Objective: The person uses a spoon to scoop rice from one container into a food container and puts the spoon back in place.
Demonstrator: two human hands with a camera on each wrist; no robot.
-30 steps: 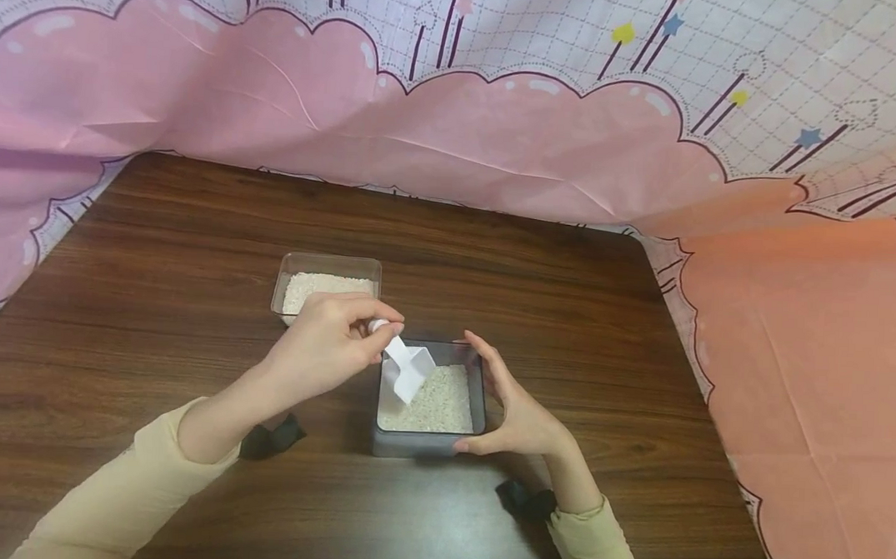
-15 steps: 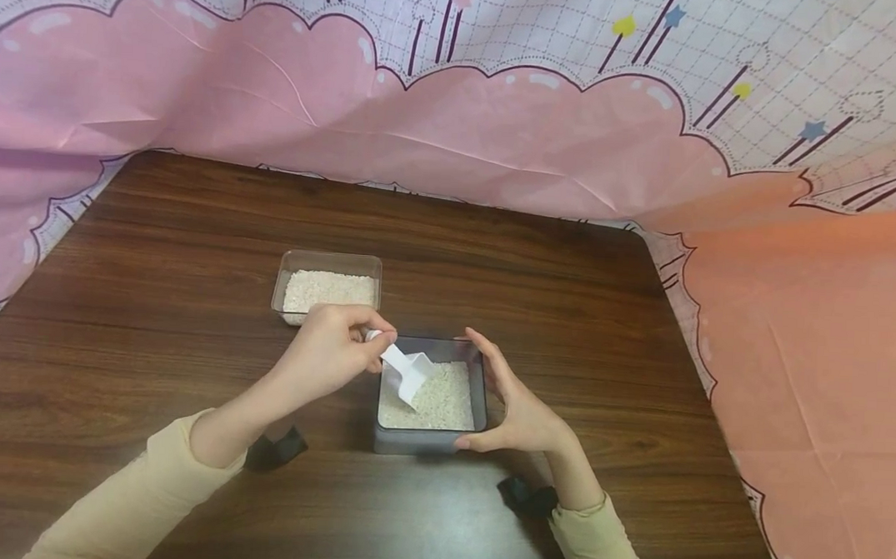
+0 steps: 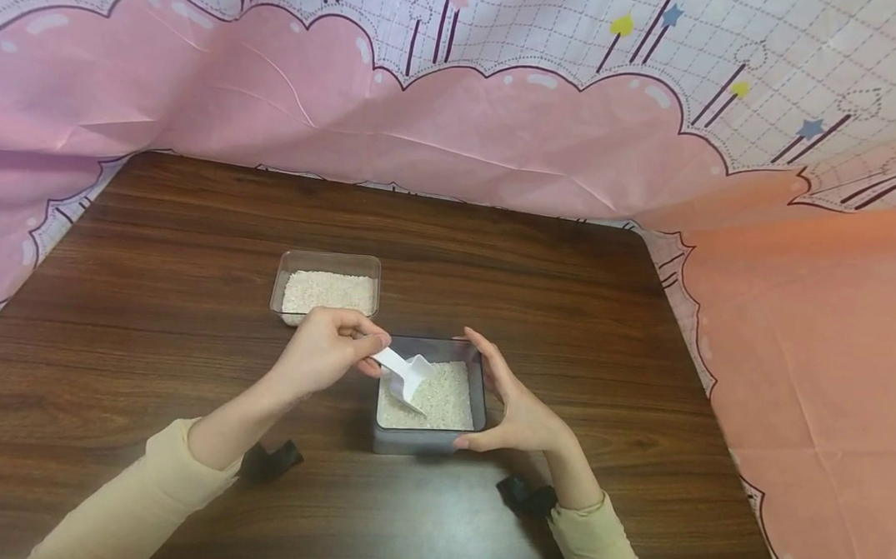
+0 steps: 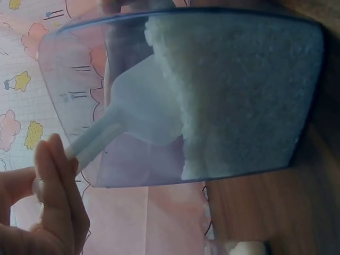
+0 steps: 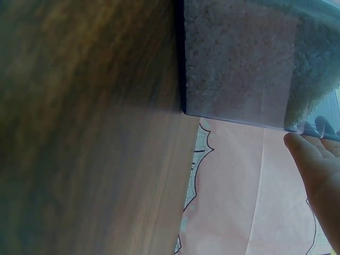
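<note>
In the head view my left hand [image 3: 325, 353] pinches the handle of a white scoop [image 3: 409, 378]. The scoop slants down into a grey see-through container [image 3: 426, 443], its tip at the white rice [image 3: 450, 396] inside. Through the clear wall in the left wrist view, the scoop's bowl [image 4: 146, 103] meets the slope of the rice [image 4: 244, 95]. My right hand [image 3: 520, 416] grips the container's right side, thumb on the near wall and fingers towards the far corner. The right wrist view shows that hand [image 5: 319, 170] at the wall's upper part.
A second clear container [image 3: 328, 263], also with white rice [image 3: 327, 293], stands behind my left hand. Small black objects [image 3: 271, 461] show by both forearms. The brown wooden table [image 3: 566, 318] is bordered by a pink patterned cloth [image 3: 484, 139].
The scoop has tipped and sunk lower, its tip now at the rice. My left hand has shifted slightly down and left. The right hand keeps its hold.
</note>
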